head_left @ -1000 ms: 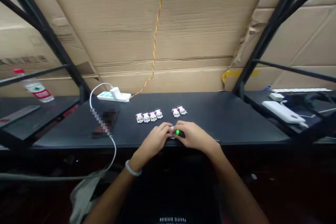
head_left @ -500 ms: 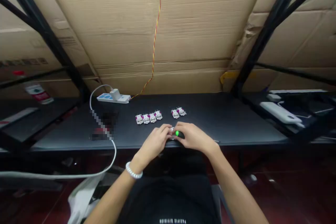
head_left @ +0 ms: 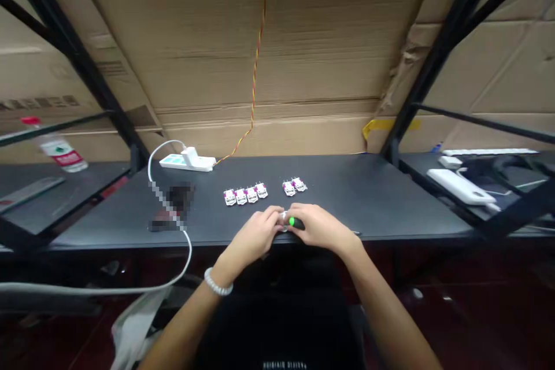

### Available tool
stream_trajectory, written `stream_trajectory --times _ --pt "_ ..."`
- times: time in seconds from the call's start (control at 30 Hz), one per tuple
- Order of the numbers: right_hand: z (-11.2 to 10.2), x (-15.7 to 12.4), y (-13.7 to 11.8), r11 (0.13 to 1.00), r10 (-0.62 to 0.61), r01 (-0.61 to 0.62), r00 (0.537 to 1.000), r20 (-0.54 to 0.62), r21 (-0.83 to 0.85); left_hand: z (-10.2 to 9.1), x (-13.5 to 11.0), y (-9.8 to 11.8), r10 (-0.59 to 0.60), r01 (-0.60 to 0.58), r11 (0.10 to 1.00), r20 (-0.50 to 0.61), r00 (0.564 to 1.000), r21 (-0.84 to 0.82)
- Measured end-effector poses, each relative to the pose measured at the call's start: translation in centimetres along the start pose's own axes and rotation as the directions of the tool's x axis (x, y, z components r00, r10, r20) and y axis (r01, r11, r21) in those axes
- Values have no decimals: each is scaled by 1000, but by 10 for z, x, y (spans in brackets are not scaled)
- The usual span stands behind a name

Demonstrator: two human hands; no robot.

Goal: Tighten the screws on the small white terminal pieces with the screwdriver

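Both hands meet at the front edge of the black table (head_left: 381,196). My left hand (head_left: 255,234) is closed around a small white part that is mostly hidden by the fingers. My right hand (head_left: 318,226) grips a dark tool with a bright green spot (head_left: 292,221), its tip against that part. Just beyond the hands lies a row of several small white-and-magenta parts (head_left: 245,195), and a pair of the same parts (head_left: 294,186) lies to their right.
A white power strip (head_left: 187,160) with a plugged charger sits at the back left, its white cable (head_left: 187,243) looping off the table's front. A blurred dark object (head_left: 171,208) lies left. Black shelf frames flank the table; a water bottle (head_left: 56,147) stands left, white devices (head_left: 459,185) right.
Nothing has moved on the table. Both hands stay together at the same spot; only the camera view has shifted slightly.
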State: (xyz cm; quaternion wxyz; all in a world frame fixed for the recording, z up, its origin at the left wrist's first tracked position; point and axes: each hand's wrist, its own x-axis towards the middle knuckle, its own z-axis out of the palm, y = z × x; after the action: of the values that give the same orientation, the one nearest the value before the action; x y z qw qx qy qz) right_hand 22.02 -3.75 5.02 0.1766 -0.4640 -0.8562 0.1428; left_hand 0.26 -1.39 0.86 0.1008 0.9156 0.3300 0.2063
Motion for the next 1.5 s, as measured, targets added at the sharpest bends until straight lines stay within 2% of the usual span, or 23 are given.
stream_trajectory --times 0.23,0.37,0.43,0.5,0.57,0.7,0.8,0.93,1.0,1.17,1.5 --pt "-3 -1 -1 999 -6 6 1000 -2 33 -4 -2 5 -37 34 993 -26 999 -115" --pt "-23 -15 -8 990 -81 82 997 -13 116 -2 -2 5 -38 33 991 -40 998 -133" --pt "-37 -26 -13 984 -78 89 994 -78 156 -1 -3 5 -36 29 990 -48 998 -135" --pt "-50 -37 -15 980 -72 106 977 -201 166 1 -3 5 -38 30 990 -57 998 -137" --pt "-58 -44 -14 983 -63 118 935 -348 139 2 -3 5 -42 32 989 -70 997 -145" --pt "-62 -46 -10 989 -16 105 788 -615 108 4 -3 7 -71 57 987 -92 993 -150" --pt "-55 -39 -9 978 39 115 721 -692 175 6 -2 8 -90 71 984 -112 990 -163" --pt "-37 -23 -10 918 117 230 623 -774 323 8 -2 9 -109 83 979 -133 985 -188" --pt "-28 -16 -12 896 152 255 595 -790 364 8 -2 9 -116 88 977 -136 984 -195" --pt "-15 -5 -14 876 162 274 609 -776 397 9 -2 8 -125 95 972 -134 983 -213" --pt "-14 -5 -13 883 135 270 637 -759 383 9 -1 9 -122 89 972 -141 982 -219"
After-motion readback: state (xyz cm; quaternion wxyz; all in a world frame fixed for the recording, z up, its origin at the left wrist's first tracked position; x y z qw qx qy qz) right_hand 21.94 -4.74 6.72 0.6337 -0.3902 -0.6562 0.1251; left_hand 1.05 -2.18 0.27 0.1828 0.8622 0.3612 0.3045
